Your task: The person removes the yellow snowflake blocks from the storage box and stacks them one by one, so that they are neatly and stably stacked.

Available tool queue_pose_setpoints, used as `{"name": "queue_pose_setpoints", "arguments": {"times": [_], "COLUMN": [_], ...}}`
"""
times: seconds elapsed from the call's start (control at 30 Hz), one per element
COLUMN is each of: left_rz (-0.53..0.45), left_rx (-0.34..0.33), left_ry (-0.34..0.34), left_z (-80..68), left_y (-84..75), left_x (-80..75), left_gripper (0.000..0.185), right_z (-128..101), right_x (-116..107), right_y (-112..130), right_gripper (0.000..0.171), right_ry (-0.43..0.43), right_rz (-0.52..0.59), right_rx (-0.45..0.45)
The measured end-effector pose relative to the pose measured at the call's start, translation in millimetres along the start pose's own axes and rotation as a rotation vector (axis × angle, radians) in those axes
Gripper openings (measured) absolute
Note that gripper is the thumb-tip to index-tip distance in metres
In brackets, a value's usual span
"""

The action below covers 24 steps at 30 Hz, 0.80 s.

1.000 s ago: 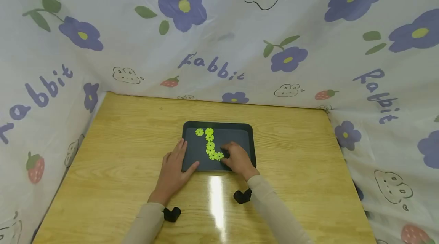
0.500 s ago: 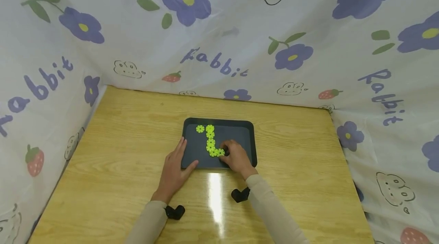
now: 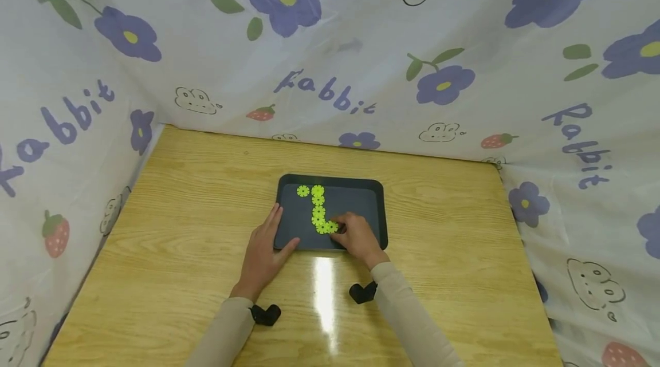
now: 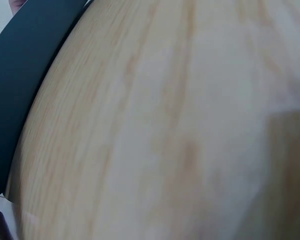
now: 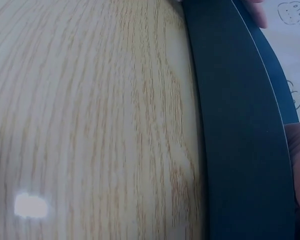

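A dark shallow tray (image 3: 356, 201) lies on the table, seen whole in the head view. In it, yellow-green notched plastic discs (image 3: 318, 212) form an L-shaped line. At the near end of that line, my right hand (image 3: 362, 242) pinches the last disc (image 3: 332, 227) between thumb and fingers; the fingers partly cover it. My left hand (image 3: 261, 253) rests along the tray's left edge, fingers straight and thumb spread to its front rim. One single disc (image 3: 303, 190) sits at the far left inside the tray. Both wrist views show mainly the tray's outer wall (image 5: 240, 125) and wood.
The wooden table (image 3: 206, 184) surrounds the tray on all sides. White cloth (image 3: 350, 52) with flowers and "Rabbit" lettering hangs behind and at both sides. Black wrist-worn pieces (image 3: 266, 315) stick out beside the sleeves. A bright reflection lies on the wood before the tray.
The head view has tilted slightly, so the scene sits a little higher in the frame. Both hands keep their places at the tray, and the discs' layout looks the same.
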State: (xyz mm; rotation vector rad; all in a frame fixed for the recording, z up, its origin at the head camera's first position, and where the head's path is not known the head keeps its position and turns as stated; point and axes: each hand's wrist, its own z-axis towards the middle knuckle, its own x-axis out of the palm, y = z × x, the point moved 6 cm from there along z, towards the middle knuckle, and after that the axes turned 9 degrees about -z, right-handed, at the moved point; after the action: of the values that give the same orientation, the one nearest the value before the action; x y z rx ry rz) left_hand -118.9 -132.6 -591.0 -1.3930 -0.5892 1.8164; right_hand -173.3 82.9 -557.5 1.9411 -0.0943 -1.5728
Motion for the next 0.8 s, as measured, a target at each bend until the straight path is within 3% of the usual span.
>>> {"name": "queue_pose_setpoints", "arguments": {"times": [0.33, 0.6, 0.8], "left_rz": [0.002, 0.003, 0.005], "left_rx": [0.013, 0.011, 0.01], "left_ry": [-0.011, -0.023, -0.01], "left_z": [0.0, 1.5, 0.9], "left_y": [1.2, 1.5, 2.0], "left_x": [0.6, -0.1, 1.3], "left_gripper": [0.082, 0.083, 0.083], "right_z": [-2, -16, -36], "right_x": [-10, -46, -79], "right_y": [-2, -16, -41], "right_gripper": [0.033, 0.034, 0.034], "right_ry": [-0.038, -0.175, -0.291], "right_rz": [-0.057, -0.067, 0.011], "right_rx": [0.039, 0.051, 0.125]}}
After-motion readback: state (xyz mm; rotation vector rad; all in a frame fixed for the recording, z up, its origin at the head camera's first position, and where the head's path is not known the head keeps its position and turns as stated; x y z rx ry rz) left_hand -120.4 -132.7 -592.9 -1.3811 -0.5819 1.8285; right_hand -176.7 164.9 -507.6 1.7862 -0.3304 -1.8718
